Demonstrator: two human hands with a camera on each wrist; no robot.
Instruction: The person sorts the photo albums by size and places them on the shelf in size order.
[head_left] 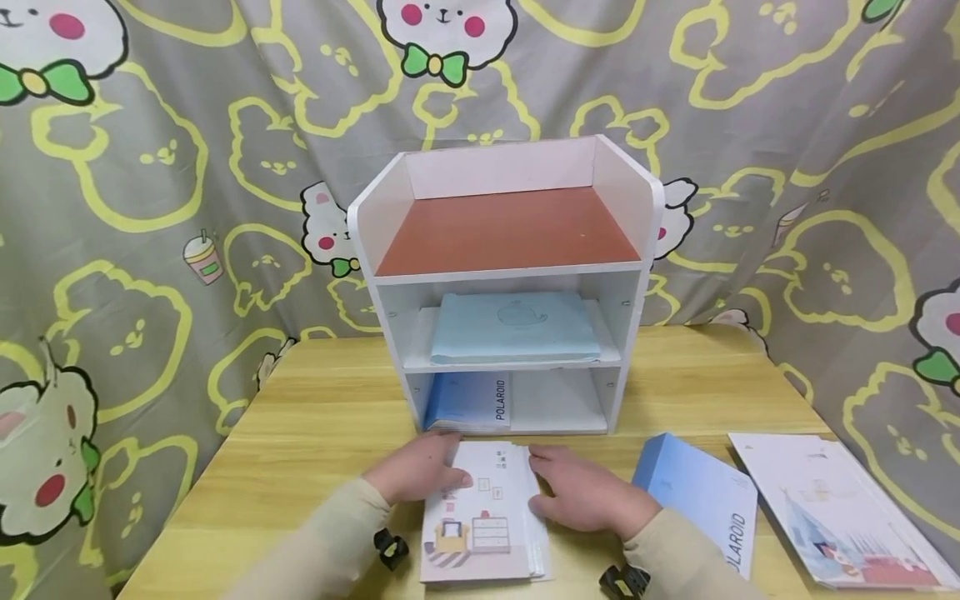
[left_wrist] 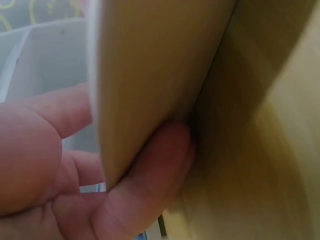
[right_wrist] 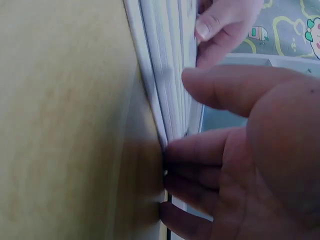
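While the hands (head_left: 420,468) (head_left: 588,492) touch illustrated booklets (head_left: 476,508), 2 blue covers (head_left: 465,402) (head_left: 697,492) read "POLAROID".

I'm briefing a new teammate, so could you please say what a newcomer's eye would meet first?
Probably the white shelf, with its reddish-brown top, standing on the table before a cartoon-patterned curtain. Next, perhaps, the printed stack in front of it, between the left hand and the right hand.

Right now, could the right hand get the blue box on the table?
Probably yes. The right hand is touching the pile, so it would have to leave that first, but the blue box lies beside the right sleeve with nothing seeming to sit on it.
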